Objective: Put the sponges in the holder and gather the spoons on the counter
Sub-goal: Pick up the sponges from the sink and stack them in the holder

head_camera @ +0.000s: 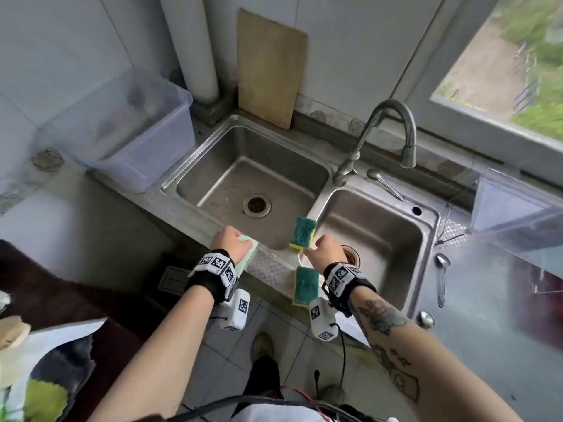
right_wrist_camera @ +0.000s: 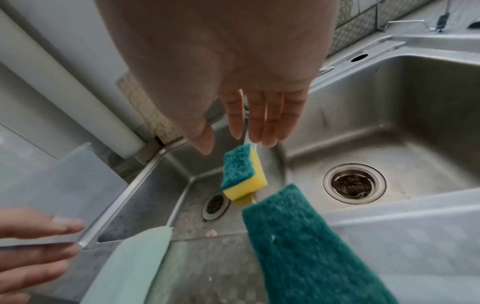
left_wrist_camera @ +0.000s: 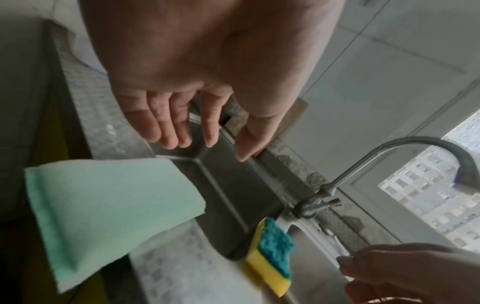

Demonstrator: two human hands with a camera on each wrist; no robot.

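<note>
A yellow sponge with a green scrub face lies on the divider between the two sink basins. My right hand hovers just above it, fingers straight, holding nothing. A second such sponge rests on the sink's front rim under my right wrist. My left hand hangs open over a pale green cloth on the front rim. One spoon lies behind the right basin; two more spoons lie on the right counter.
A curved tap rises behind the divider of the double steel sink. A clear plastic bin stands at the left, a wooden board leans on the back wall. A wire rack sits by the right wall.
</note>
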